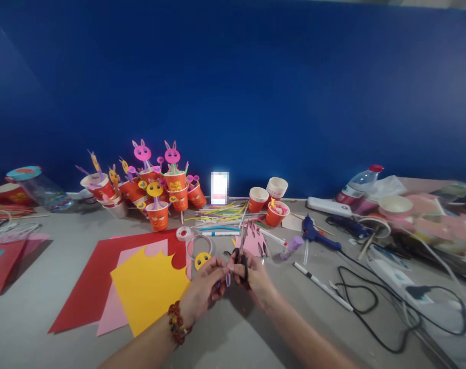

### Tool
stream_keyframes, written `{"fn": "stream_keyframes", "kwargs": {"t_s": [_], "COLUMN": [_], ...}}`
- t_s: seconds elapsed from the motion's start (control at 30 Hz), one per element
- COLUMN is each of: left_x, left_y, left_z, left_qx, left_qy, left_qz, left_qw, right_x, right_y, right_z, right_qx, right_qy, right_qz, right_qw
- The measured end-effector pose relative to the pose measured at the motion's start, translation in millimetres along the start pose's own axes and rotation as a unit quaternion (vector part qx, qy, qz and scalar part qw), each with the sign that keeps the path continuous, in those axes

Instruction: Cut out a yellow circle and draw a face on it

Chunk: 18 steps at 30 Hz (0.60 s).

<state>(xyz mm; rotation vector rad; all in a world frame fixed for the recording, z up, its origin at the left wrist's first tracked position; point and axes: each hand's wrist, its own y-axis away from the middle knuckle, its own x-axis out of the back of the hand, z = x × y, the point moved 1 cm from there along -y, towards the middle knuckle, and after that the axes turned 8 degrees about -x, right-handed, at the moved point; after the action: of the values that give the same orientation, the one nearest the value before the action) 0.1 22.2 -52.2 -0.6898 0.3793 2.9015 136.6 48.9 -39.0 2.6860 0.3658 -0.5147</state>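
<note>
My right hand has its fingers through the black handles of a pair of scissors, whose blades point away from me. Close against it, my left hand, with a beaded bracelet on the wrist, is closed in a pinch. A small blue-and-pale piece, apparently paper, shows at its fingertips; its full shape is hidden. Just beyond the left hand lies a yellow round face cut-out with two eyes. Scalloped pink paper rests past the scissors.
Yellow, pink and red paper sheets overlap at left. Behind them stand red cups with animal figures. Pipe cleaners lie at the back. A glue stick, a blue glue gun, a marker and black cable occupy the right.
</note>
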Motion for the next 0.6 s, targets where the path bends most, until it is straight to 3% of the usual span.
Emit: {"fn": "stream_keyframes", "kwargs": {"t_s": [0.3, 0.6], "left_x": [0.0, 4.5], "left_y": [3.1, 2.3], "left_z": [-1.6, -1.8], "left_qx": [-0.051, -0.061], "left_qy": [-0.073, -0.125], "left_qz": [-0.023, -0.035], "left_qw": [0.996, 0.990], "right_x": [-0.7, 9.2], "right_y": [5.0, 6.3], "right_z": [3.7, 8.4], "right_qx": [0.005, 0.044], "right_qy": [-0.024, 0.082], "right_qz": [0.007, 0.014], "right_qw": [1.000, 0.996]}}
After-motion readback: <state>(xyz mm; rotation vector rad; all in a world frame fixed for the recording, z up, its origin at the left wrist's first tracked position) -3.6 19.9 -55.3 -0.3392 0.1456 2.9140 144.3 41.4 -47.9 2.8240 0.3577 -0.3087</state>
